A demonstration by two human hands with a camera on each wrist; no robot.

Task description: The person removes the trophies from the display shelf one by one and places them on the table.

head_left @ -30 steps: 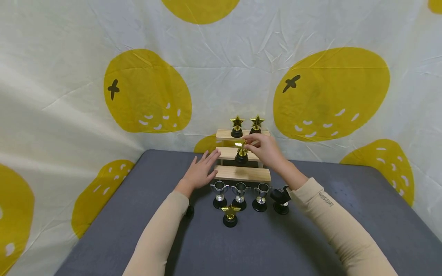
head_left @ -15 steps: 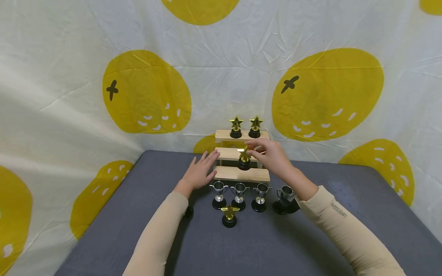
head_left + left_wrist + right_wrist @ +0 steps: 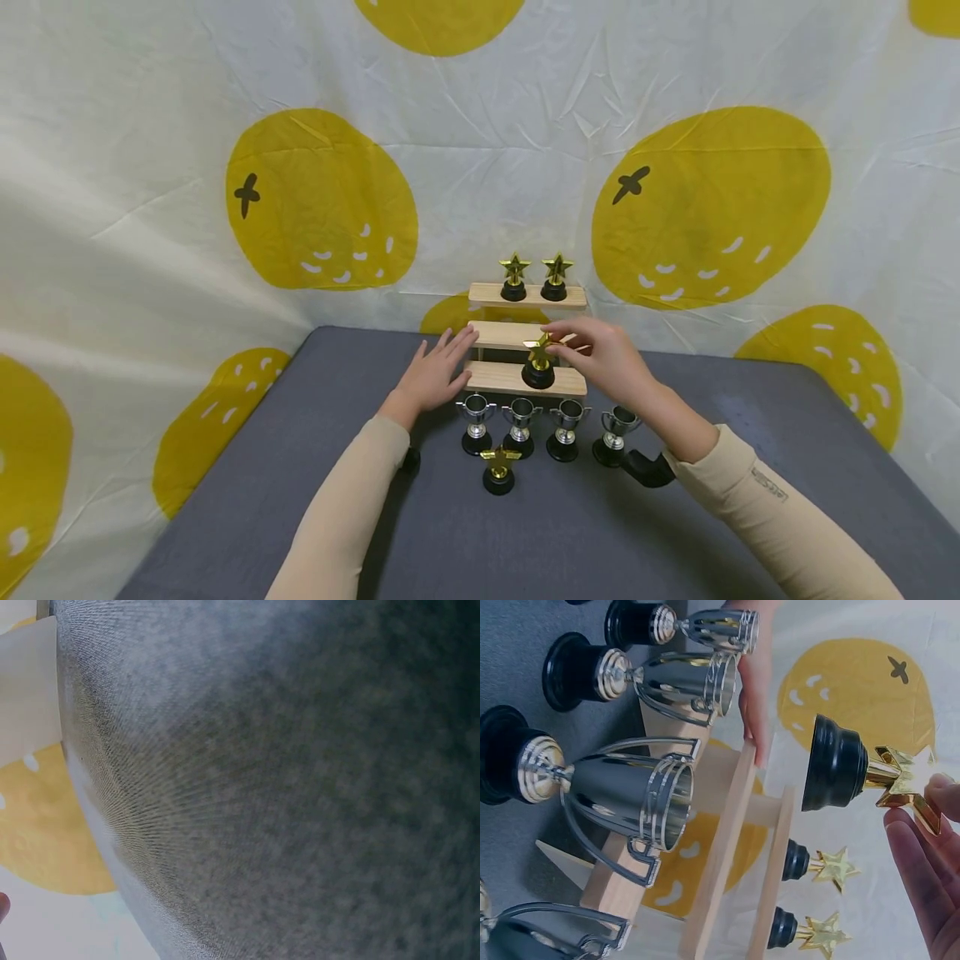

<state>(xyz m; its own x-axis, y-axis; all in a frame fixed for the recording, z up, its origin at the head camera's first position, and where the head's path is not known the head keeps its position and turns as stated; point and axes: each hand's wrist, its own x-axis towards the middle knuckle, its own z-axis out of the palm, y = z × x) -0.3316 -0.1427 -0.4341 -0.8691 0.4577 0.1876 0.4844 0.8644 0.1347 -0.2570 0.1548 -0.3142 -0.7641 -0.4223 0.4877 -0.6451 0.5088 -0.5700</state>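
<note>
Between thumb and fingertips, my right hand (image 3: 607, 358) pinches a gold star trophy (image 3: 538, 364) by its star. In the right wrist view the star trophy (image 3: 840, 766) has a black base, and the fingers (image 3: 922, 877) hold its star points. In the head view it overlaps the lowest step of a three-step wooden stand (image 3: 491, 377). My left hand (image 3: 435, 375) lies with straight fingers at the stand's left side. Two more star trophies (image 3: 513, 279) stand upright on the top step. The middle step (image 3: 495, 334) is partly covered by my right hand.
Several silver cup trophies (image 3: 521, 425) stand in a row before the stand. Another gold star trophy (image 3: 498, 472) is in front of them on the grey table (image 3: 555, 533). A white curtain (image 3: 502, 183) with yellow fruit prints hangs behind.
My right hand has drawn the star trophy toward me, down and slightly right in the head view, from the middle step to over the lowest step. The left hand has stayed put.
</note>
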